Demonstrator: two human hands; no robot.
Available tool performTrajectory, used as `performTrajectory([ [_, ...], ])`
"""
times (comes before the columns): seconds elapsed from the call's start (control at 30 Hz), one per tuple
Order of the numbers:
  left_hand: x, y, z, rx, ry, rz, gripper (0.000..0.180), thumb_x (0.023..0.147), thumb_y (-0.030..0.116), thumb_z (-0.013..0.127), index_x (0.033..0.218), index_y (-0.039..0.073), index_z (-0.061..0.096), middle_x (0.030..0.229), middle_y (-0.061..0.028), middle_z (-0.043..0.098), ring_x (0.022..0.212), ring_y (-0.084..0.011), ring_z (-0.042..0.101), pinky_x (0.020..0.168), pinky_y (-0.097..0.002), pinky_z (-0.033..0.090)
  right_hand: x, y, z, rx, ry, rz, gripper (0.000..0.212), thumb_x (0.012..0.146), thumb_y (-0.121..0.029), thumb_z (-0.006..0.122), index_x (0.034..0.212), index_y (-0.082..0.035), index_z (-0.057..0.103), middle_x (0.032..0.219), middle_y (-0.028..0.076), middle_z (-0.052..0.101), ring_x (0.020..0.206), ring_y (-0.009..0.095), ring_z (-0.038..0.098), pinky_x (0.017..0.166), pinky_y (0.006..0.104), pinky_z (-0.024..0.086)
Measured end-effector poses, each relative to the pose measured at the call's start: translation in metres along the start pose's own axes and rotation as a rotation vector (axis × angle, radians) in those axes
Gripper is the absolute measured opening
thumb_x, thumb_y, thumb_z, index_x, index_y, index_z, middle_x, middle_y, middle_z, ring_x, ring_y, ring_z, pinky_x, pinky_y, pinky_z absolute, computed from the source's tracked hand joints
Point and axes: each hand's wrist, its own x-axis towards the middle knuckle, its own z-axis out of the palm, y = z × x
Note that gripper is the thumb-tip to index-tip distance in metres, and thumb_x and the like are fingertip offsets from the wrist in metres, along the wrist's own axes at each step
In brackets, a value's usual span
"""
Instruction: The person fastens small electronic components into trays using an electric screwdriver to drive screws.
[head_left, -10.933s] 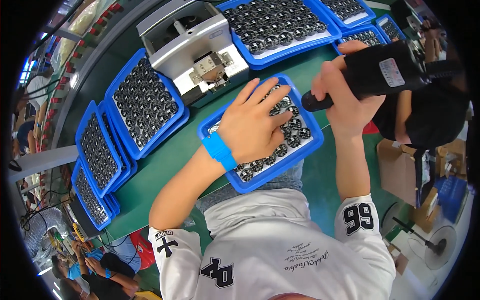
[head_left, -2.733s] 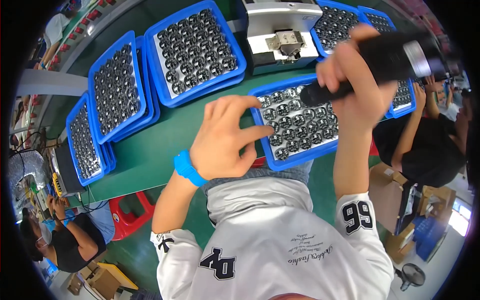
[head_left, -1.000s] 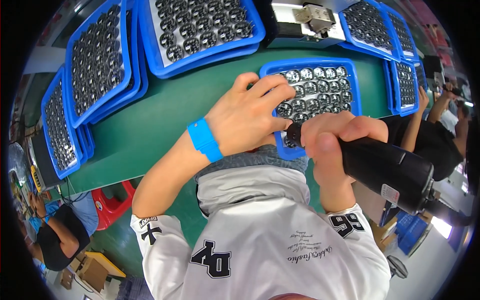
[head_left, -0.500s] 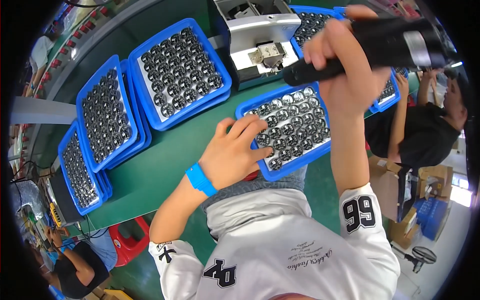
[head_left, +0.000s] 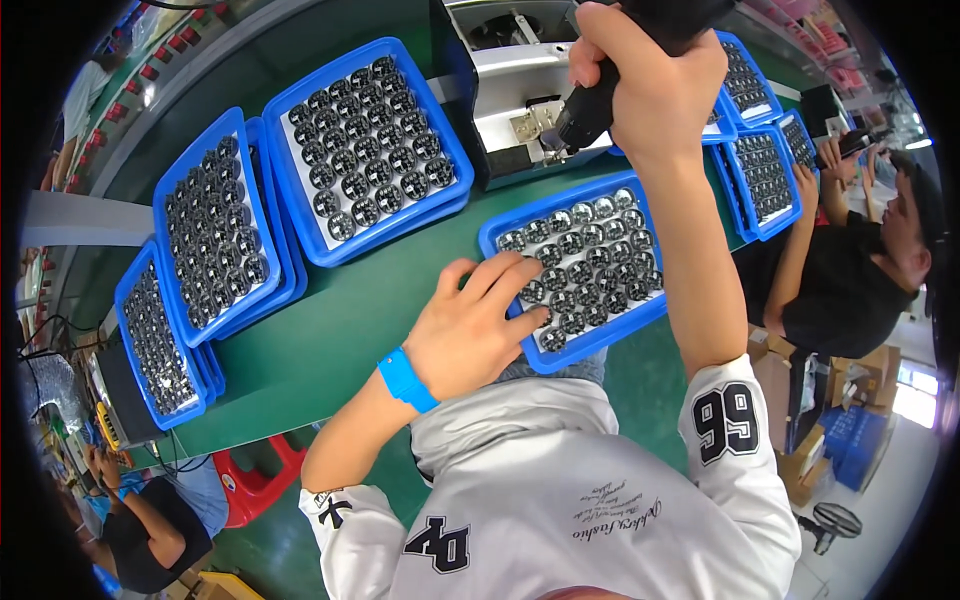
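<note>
My right hand [head_left: 660, 95] is closed around a black electric screwdriver [head_left: 592, 105], its thick body running out of the top of the view. The nose of the tool points down at the small metal feed block [head_left: 538, 122] inside a box-like machine, probably a screw feeder [head_left: 520, 75]; whether they touch is unclear. My left hand [head_left: 470, 330], with a blue wristband [head_left: 407, 380], lies over the left edge of a blue tray [head_left: 610, 335]. Its bent fingers are spread and rest by the round black parts [head_left: 590, 257] standing in rows on a white sheet there.
More blue trays of the same parts stand to the left, one stack [head_left: 365, 150] beside another [head_left: 215, 230], and others [head_left: 765, 175] at the right. A green bench [head_left: 380, 300] carries them. A co-worker [head_left: 850, 260] sits at the right, another [head_left: 160, 520] at the lower left near a red stool [head_left: 260, 485].
My right hand has swung left and away from me, bringing the screwdriver's nose from above the tray to the machine's feed block. The near tray and my left hand have shifted slightly.
</note>
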Motion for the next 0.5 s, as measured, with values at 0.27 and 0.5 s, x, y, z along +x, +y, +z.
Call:
performTrajectory([
  [0.27, -0.015, 0.006, -0.007, -0.074, 0.036, -0.065, 0.051, 0.068, 0.025, 0.086, 0.117, 0.021, 0.074, 0.141, -0.0087, 0.056, 0.133, -0.029, 0.05, 0.102, -0.0484, 0.038, -0.081, -0.087, 0.042, -0.512, 0.214, 0.241, 0.038, 0.092, 0.002, 0.057, 0.129, -0.001, 0.051, 0.07, 0.003, 0.046, 0.052, 0.015, 0.047, 0.055, 0.0339, 0.044],
  [0.5, 0.003, 0.007, -0.013, -0.056, -0.061, -0.036, 0.068, 0.06, 0.029, 0.09, 0.126, 0.022, 0.071, 0.148, -0.0092, 0.05, 0.136, -0.0289, 0.048, 0.107, -0.0488, 0.035, -0.131, -0.099, 0.051, -0.554, 0.283, 0.196, 0.036, 0.092, 0.001, 0.064, 0.124, -0.003, 0.049, 0.07, 0.006, 0.054, 0.052, 0.016, 0.051, 0.052, 0.0332, 0.047],
])
